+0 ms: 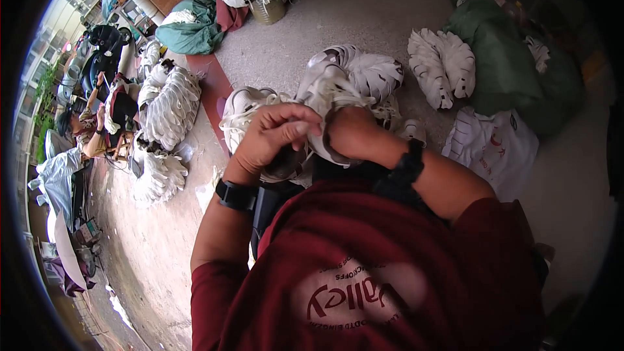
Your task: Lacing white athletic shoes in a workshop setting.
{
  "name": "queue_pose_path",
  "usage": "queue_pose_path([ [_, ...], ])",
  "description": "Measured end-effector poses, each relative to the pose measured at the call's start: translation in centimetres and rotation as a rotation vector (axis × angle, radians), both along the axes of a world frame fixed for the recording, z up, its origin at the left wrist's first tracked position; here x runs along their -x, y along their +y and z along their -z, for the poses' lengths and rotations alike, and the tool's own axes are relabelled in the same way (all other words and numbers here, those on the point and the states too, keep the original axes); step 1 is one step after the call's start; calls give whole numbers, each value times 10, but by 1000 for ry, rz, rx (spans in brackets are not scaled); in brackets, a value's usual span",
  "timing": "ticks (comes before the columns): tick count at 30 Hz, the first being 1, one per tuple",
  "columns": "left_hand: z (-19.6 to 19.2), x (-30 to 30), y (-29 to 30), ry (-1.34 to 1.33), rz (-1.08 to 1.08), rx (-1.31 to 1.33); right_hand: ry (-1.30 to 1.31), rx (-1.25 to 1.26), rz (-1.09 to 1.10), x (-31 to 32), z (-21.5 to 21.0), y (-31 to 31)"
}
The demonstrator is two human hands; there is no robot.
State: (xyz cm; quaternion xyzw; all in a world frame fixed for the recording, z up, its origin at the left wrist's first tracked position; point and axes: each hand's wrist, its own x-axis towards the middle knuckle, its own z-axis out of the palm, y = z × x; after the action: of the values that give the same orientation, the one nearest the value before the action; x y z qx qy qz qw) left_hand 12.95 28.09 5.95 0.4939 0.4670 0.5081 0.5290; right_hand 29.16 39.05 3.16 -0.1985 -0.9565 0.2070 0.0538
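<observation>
In front of my chest is a white shoe upper (323, 91) with loose white laces, tilted with its opening toward me. My right hand (351, 131) reaches into that opening; its fingers are hidden inside. Beside it, my left hand (276, 131) has its fingers curled and thumb and forefinger close together at the upper's edge. Whatever they may pinch is too small to make out. Another laced white upper (244, 107) lies just beyond my left hand. Behind the upper at my right hand sits a curved bundle of nested white uppers (374, 73).
More bundled uppers (170, 104) lie on the left, and a pair of bundles (442, 65) on the right by a green sack (504, 52) and a white plastic bag (497, 146). A tin bucket (268, 12) stands at the far side. Another person (91, 127) sits far left.
</observation>
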Motion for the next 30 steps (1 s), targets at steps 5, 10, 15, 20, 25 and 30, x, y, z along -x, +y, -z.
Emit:
queue_pose_path([
  [5, -2, -13, 1, 174, 161, -49, -20, 201, 14, 10, 9, 10],
  [10, 1, -16, -1, 152, 60, -192, -180, 420, -184, 0, -33, 26],
  [15, 9, -17, 2, 573, 38, -314, 5, -72, -278, -29, -63, 22],
  [20, 12, -17, 10, 487, 79, -167, 330, 1004, -15, -11, -68, 14],
  [25, 14, -7, 15, 539, 31, -157, 546, 1459, -76, -14, -65, 16],
  [30, 20, -11, 11, 171, 4, -26, 471, 1265, -201, -27, -60, 46],
])
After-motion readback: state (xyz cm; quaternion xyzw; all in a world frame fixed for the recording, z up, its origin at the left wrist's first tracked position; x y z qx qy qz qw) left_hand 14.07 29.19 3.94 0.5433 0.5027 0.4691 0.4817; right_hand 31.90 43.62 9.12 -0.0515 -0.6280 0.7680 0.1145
